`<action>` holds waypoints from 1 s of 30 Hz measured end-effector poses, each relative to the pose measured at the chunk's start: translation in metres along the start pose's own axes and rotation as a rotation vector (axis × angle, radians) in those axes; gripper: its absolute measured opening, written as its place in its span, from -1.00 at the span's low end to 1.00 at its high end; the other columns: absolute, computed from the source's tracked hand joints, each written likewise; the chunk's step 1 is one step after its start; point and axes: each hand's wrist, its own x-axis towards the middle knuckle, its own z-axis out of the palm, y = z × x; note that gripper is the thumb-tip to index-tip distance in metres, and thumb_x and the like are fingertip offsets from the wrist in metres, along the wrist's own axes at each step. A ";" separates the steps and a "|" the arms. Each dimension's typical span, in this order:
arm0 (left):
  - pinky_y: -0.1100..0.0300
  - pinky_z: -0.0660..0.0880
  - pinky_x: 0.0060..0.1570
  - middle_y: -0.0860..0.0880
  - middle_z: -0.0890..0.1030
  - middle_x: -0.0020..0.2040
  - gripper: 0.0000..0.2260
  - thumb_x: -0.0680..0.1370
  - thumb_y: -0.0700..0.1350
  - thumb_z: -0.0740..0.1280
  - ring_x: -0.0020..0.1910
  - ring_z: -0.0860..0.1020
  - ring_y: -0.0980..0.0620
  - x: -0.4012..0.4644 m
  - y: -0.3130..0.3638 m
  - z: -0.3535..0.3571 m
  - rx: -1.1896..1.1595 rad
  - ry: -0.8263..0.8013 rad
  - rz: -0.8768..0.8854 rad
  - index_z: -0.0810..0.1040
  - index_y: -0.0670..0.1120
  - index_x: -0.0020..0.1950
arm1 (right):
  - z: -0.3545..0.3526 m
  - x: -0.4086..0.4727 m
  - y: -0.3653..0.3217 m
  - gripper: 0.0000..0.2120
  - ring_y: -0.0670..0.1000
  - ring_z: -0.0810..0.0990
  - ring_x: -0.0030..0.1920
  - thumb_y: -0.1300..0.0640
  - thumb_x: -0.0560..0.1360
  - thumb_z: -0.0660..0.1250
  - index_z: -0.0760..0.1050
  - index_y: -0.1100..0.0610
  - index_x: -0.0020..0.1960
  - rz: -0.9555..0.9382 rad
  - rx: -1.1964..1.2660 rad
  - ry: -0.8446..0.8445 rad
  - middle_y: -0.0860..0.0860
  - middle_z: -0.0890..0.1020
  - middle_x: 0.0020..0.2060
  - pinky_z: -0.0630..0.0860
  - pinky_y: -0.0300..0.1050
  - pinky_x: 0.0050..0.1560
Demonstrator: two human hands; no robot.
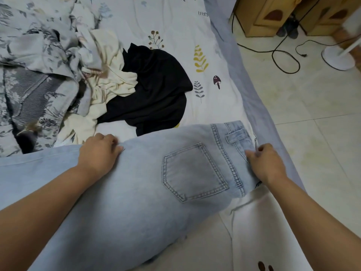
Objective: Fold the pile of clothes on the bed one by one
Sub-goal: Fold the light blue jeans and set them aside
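Light-blue jeans (136, 182) lying pocket-up across the bed (220, 106); left hand (99, 153) is gripping their far edge, right hand (263, 163) is pinching the waistband.

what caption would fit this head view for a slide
Both hands, left hand and right hand, grip light blue jeans on the bed, unfolded clothes pile behind.

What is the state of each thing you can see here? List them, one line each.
Jeans: spread across the bed, back pocket up, not yet folded.
Left hand: grip on the jeans' far edge.
Right hand: pinches the waistband.
Black garment: crumpled, unfolded.
Cream garment: crumpled in the pile, unfolded.
Floral bedding: rumpled.
Power cord: loose on the floor, plug lying free.
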 end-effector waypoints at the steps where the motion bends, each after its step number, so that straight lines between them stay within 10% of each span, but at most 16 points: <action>1: -0.05 0.34 0.11 -0.21 0.54 0.10 -0.70 0.57 0.02 0.23 0.13 0.45 -0.24 0.000 0.001 0.002 0.077 -0.020 0.008 0.55 -0.15 0.15 | 0.003 0.002 -0.002 -0.55 0.25 0.47 0.18 -0.10 0.55 0.21 0.37 0.26 0.21 0.003 -0.006 -0.043 0.25 0.53 0.16 0.40 0.04 0.09; 13: 0.16 0.34 -0.19 -0.03 0.52 -0.30 -0.79 0.55 -0.06 0.30 -0.25 0.47 0.01 0.000 0.043 -0.026 -0.326 -0.261 0.222 0.48 -0.07 -0.28 | -0.067 0.015 0.027 -0.60 0.31 0.54 -0.09 -0.06 0.52 0.27 0.33 0.18 -0.35 -0.171 -0.279 0.222 0.35 0.58 -0.15 0.33 -0.03 -0.23; 19: -0.05 0.41 0.05 -0.22 0.53 0.12 -0.62 0.34 -0.27 0.29 0.06 0.49 -0.21 -0.036 0.075 0.019 0.165 0.189 0.501 0.52 -0.17 0.16 | -0.028 0.001 0.017 -0.69 0.37 0.45 0.05 0.14 0.46 0.33 0.43 0.31 0.10 -0.184 -0.314 0.356 0.40 0.48 0.02 0.39 0.18 0.00; 24: -0.08 0.37 0.25 -0.15 0.54 0.26 -0.53 0.45 0.02 0.08 0.21 0.54 -0.13 -0.077 0.049 0.054 0.348 -0.055 0.531 0.54 -0.08 0.26 | 0.048 -0.049 -0.008 -0.52 0.24 0.34 0.30 0.01 0.46 0.19 0.41 0.20 0.31 -0.735 -0.409 0.239 0.29 0.43 0.28 0.36 0.28 0.21; 28: 0.04 0.54 0.05 -0.14 0.62 0.15 -0.53 0.41 0.04 0.09 0.07 0.63 -0.10 -0.085 0.036 0.045 0.321 -0.125 0.462 0.61 -0.11 0.15 | 0.061 -0.060 -0.007 -0.47 0.10 0.06 0.51 -0.06 0.60 0.02 0.09 0.10 0.51 -0.547 -0.560 -0.002 0.13 0.13 0.50 0.04 0.17 0.43; 30: 0.04 0.59 -0.22 -0.14 0.65 -0.05 -0.61 0.37 -0.03 0.09 -0.16 0.64 -0.17 -0.094 0.039 0.030 0.182 -0.119 0.439 0.64 -0.14 -0.04 | 0.059 -0.066 -0.012 -0.57 0.19 0.31 0.38 0.07 0.55 0.18 0.32 0.19 0.39 -0.518 -0.519 0.059 0.22 0.37 0.36 0.21 0.19 0.32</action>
